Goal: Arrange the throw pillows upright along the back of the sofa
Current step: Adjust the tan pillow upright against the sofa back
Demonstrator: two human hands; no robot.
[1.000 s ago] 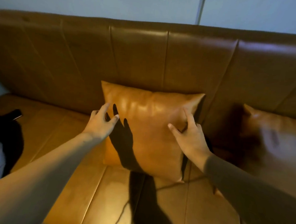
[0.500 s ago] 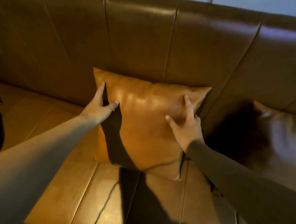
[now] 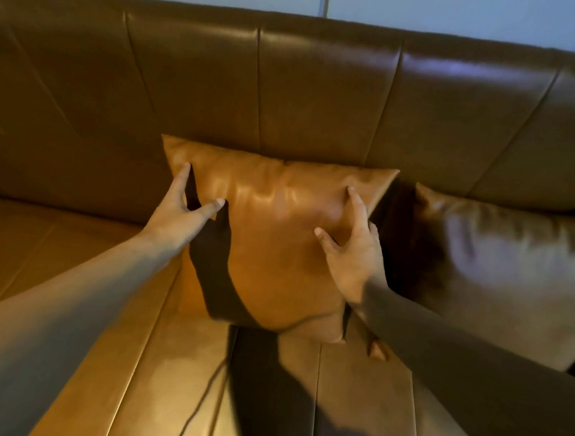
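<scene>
Leaning over a brown leather sofa (image 3: 288, 92), we are reaching both arms out to a tan leather pillow (image 3: 278, 237) that is standing upright on the seat cushion (image 3: 75, 356) with its top edge touching the backrest. Our left hand (image 3: 181, 210) is gripping the pillow's upper left side: the thumb is pressing on the front face while the index finger is stretching up along the left edge toward the top corner, so these fingers (image 3: 182, 180) are spreading wide around that edge. We cannot tell where the remaining fingers of this hand are sitting, since they are hidden behind the pillow's edge. Our right hand (image 3: 355, 253) is holding the upper right side in the same manner, with the thumb pointing inward across the front face and the index finger reaching up toward the right corner; the other fingers are curling around the right edge, out of sight. Both bare forearms are casting dark shadows down the pillow's face and onto the seat.

Just beside this pillow on the right, a second pillow (image 3: 500, 263) is leaning against the backrest, looking darker and blurred, with a shadowed gap showing between the two. A thin dark cord (image 3: 198, 405) is lying along the seat cushion below the first pillow. A pale wall (image 3: 464, 12) is showing above the sofa back.
</scene>
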